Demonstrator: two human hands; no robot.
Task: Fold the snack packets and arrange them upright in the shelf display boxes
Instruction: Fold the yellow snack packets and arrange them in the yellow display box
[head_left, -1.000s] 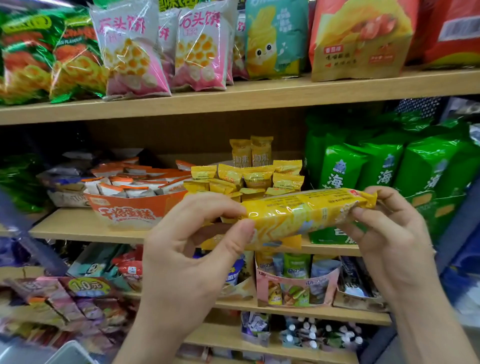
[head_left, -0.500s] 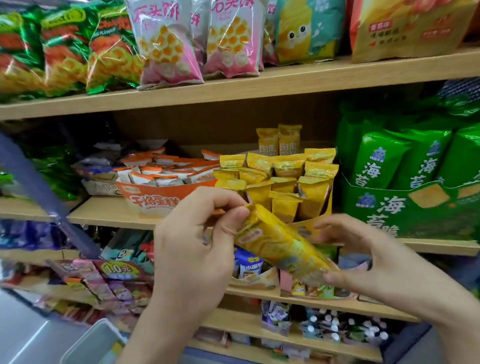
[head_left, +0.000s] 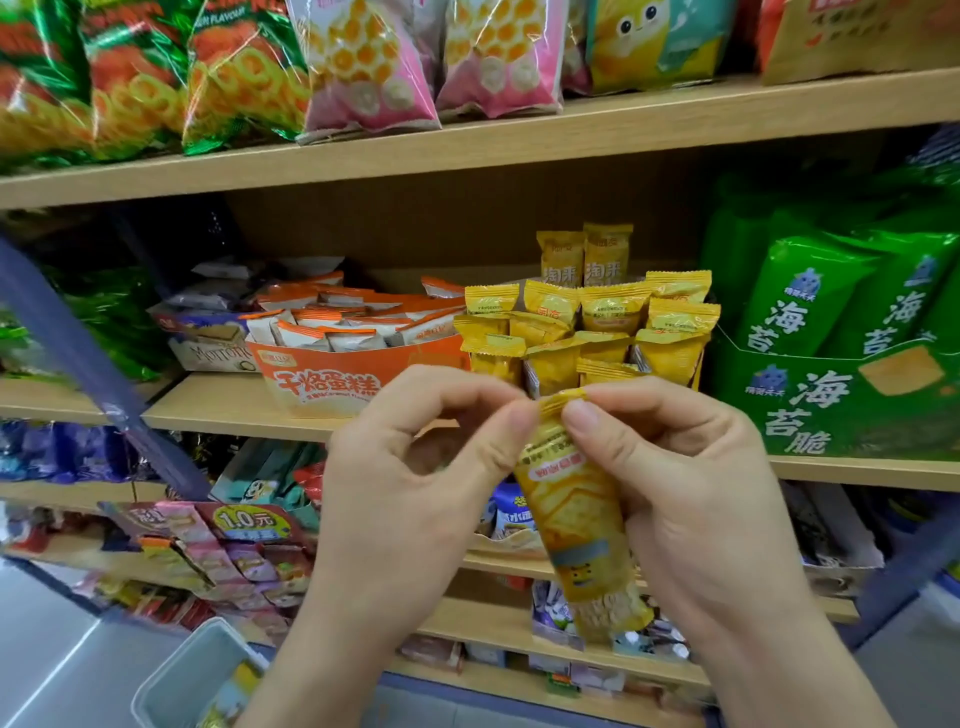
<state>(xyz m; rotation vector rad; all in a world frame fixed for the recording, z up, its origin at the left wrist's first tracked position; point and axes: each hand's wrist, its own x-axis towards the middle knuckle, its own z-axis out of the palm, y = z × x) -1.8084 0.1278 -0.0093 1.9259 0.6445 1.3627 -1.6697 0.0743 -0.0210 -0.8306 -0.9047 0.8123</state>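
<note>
The yellow snack packet (head_left: 574, 512) is glossy plastic film, crinkled at its crimped top seal. The upright yellow packets (head_left: 587, 332) behind it share that sheen — thin, shiny wrap. The orange display box (head_left: 332, 379) looks like matt printed cardboard. The shelf (head_left: 218, 410) is pale wood-look board — smooth and dull.

Orange display box (head_left: 332, 387): 干烙蛋糕
Green display box (head_left: 810, 410): 海苔脆
Green packets (head_left: 795, 306): 海苔
Price sign (head_left: 244, 519): 1.0元
White box (head_left: 215, 354): MOTTO, rest hidden
Top-shelf green bag (head_left: 234, 62): FLAVOUR
</note>
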